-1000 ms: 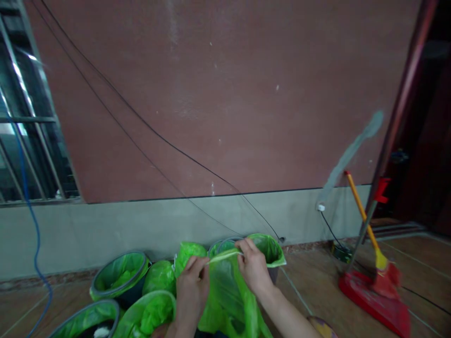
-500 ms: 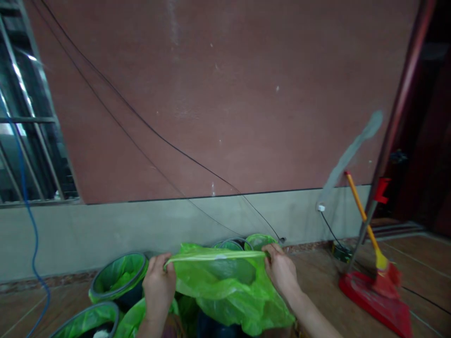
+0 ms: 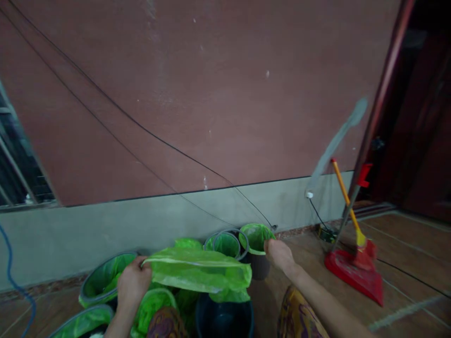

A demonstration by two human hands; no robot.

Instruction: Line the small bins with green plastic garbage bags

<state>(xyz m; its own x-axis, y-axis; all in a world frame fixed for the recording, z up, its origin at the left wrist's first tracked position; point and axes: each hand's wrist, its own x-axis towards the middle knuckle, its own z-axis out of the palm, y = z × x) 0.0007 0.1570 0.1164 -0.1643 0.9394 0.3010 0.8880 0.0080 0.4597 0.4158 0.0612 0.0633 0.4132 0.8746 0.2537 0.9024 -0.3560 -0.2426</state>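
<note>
Right hand (image 3: 280, 255) has moved off the single green plastic bag (image 3: 199, 270); whether it's closed, I can't tell. Left hand (image 3: 133, 283) pinches one end, above one dark-blue bucket (image 3: 225, 320).

The brown tiled floor (image 3: 416, 249) carries green-lined bins (image 3: 102, 297) left, a dark bucket (image 3: 204, 319) near, a red dustpan (image 3: 355, 279) right.

Bag (image 3: 197, 272) — bright green; bucket (image 3: 225, 319) — dark blue.
</note>
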